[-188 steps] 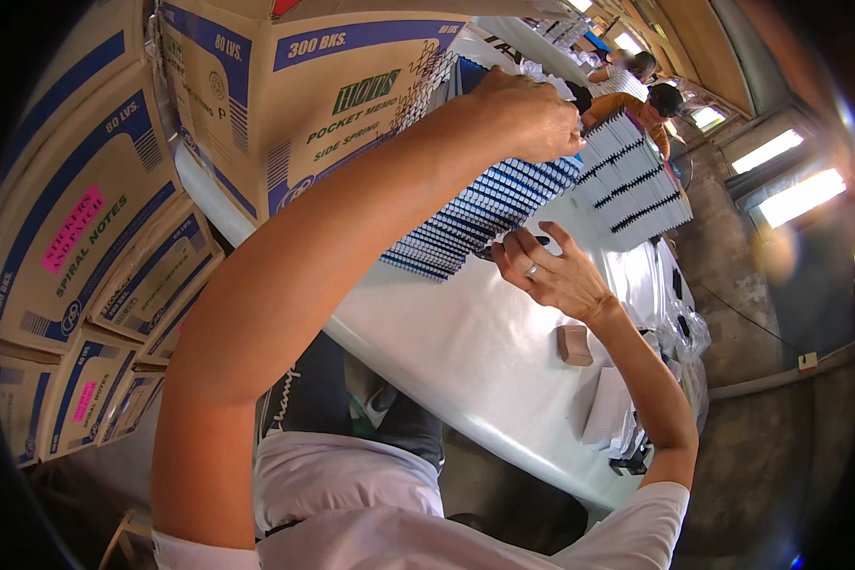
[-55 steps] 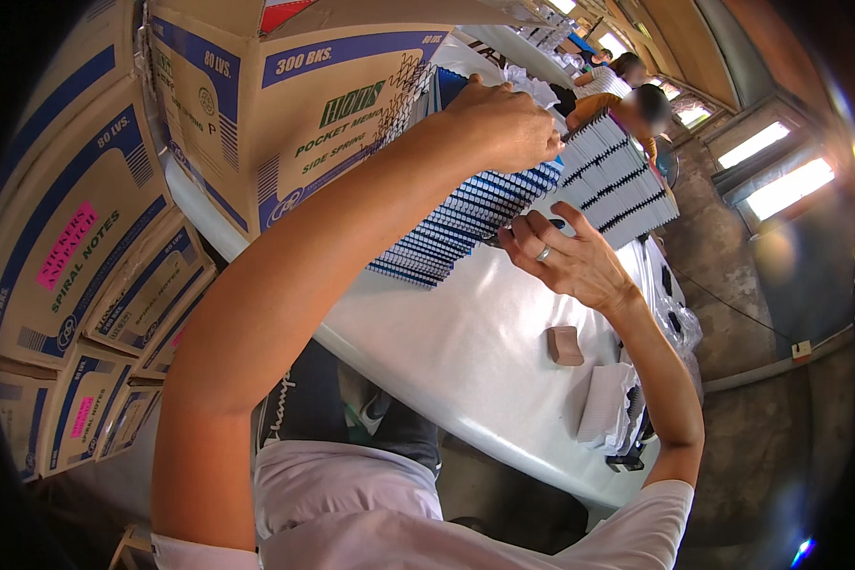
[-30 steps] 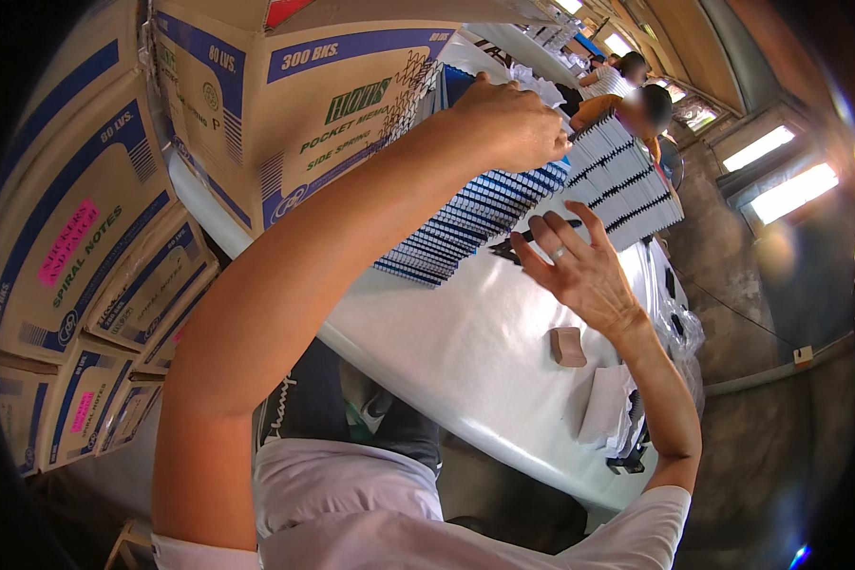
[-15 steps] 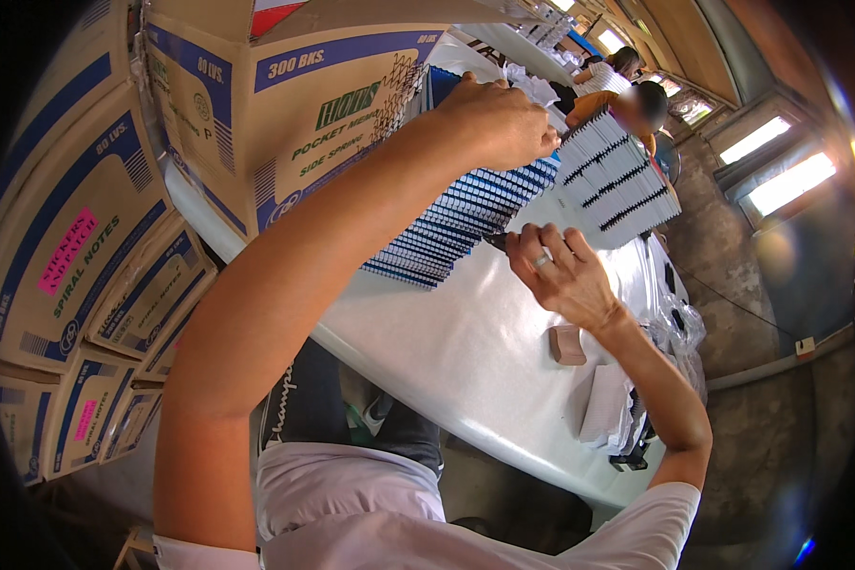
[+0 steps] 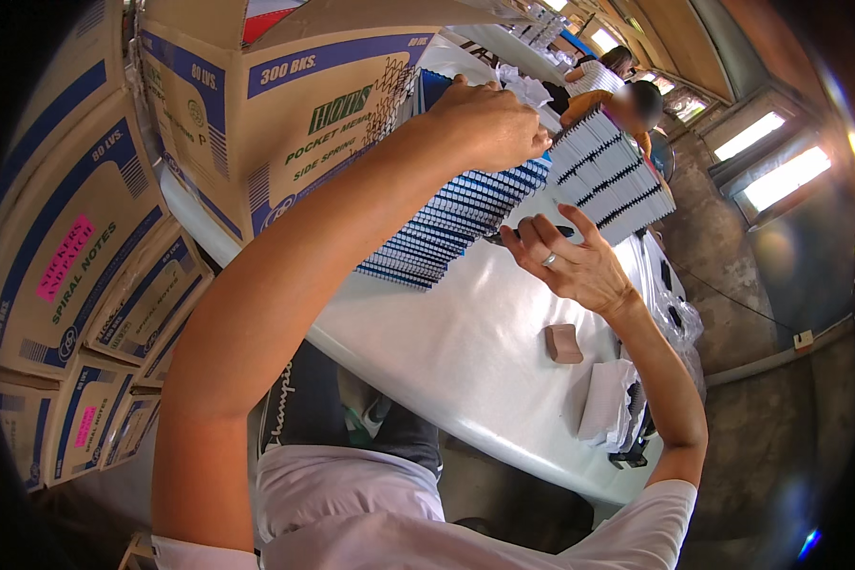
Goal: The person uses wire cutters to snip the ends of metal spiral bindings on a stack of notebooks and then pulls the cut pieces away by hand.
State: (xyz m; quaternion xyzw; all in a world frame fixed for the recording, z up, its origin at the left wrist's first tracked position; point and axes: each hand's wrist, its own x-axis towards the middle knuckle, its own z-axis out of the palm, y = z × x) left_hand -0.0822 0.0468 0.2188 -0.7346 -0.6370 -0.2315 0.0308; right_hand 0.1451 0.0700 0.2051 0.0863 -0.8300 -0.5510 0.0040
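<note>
A tall stack of blue-covered spiral notebooks (image 5: 475, 204) stands on the white table, bound edges facing me. My left hand (image 5: 489, 123) reaches across its top, fingers curled over the upper far corner and touching the notebooks; its fingertips are partly hidden. Right of the stack, my right hand (image 5: 570, 261), with a ring on one finger, holds a slim black hand tool (image 5: 564, 231). Its dark tip points left and is close to the wire bindings; whether it touches them I cannot tell. The index finger is raised off the tool.
An open carton (image 5: 294, 123) stands left of the stack, with loose wire spirals (image 5: 389, 100) beside it. More cartons (image 5: 85, 247) are piled at left. Another notebook stack (image 5: 617, 176) is behind my right hand. A brown block (image 5: 564, 344) and white pads (image 5: 603, 404) lie nearer. Two people sit beyond.
My right hand has opened its grip slightly, index finger lifting, so the tool's black handle now shows. My left hand stays on the stack.
</note>
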